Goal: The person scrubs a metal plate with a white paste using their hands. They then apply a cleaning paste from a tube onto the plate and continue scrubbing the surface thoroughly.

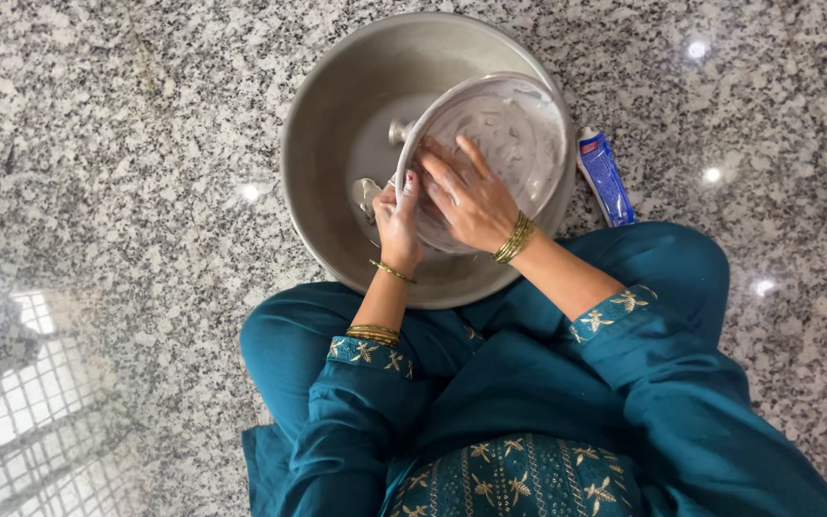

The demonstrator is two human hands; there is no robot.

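Plate's [514,129] lower part behind hands

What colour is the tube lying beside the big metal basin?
Blue, with a white and red end; the tube shows in the head view.

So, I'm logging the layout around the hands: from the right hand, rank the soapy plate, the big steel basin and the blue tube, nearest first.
From the right hand:
1. Soapy plate, directly under the palm.
2. Big steel basin, around the plate.
3. Blue tube, on the floor outside the basin's right rim.
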